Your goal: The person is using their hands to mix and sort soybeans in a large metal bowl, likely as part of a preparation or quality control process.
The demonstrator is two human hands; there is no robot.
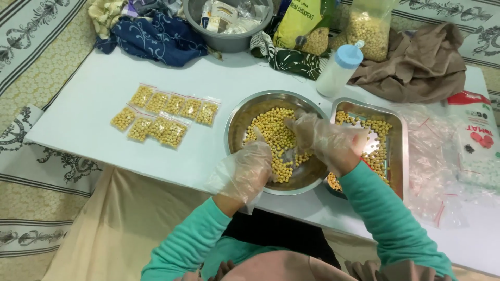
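Both my hands wear loose clear plastic gloves. My left hand [249, 169] curls over the near rim of the round steel bowl [239, 117], fingers dipping into the chickpeas [276, 138]; whether it grips any, I cannot tell. My right hand [328, 140] hovers half-curled over them. 9 filled small bags [164, 115] lie left.

Round steel bowl [237, 122] upright on white table, at its near edge, part-filled with pale yellow chickpeas [276, 136] heaped centre-right; bare metal shows along left inner wall.
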